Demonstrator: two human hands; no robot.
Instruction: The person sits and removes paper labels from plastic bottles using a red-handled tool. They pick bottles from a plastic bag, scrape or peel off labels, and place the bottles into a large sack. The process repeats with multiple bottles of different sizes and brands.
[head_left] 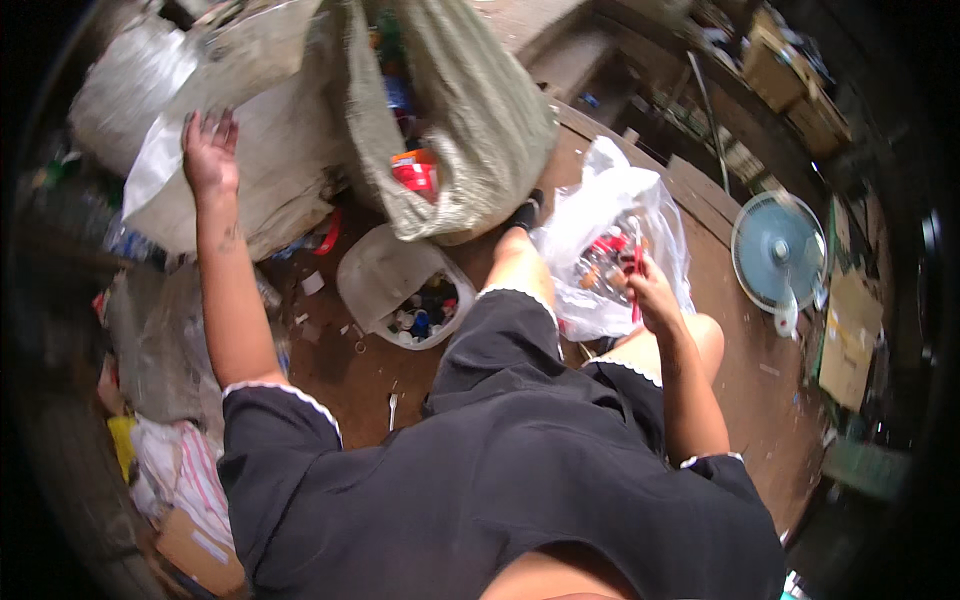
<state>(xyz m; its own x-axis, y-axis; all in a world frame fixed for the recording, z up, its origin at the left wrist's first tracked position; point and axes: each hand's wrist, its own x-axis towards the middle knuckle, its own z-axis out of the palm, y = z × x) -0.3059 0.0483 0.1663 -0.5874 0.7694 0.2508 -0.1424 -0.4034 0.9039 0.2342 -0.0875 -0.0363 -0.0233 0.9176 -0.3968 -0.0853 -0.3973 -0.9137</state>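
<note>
My left hand (211,155) reaches far out to the left, fingers stretched and slightly apart, holding nothing. It is over or against a pale sack sheet (275,130); whether they touch I cannot tell. My right hand (653,293) is closed round a slim red-handled tool (637,268), held upright; its exact kind is too small to tell. Just beyond that hand, a translucent white plastic bag (570,235) stands open with clear and coloured bottles inside. Between my arms, a white plastic tub (365,262) holds many small coloured bottle caps (430,308).
A large greenish woven sack (480,130) with red packaging (415,172) showing stands ahead. A blue fan (780,250) is at the right, near cardboard (850,335). Plastic sheeting (160,320) and striped cloth (190,475) lie at the left. A white plastic utensil (393,408) lies on the brown floor.
</note>
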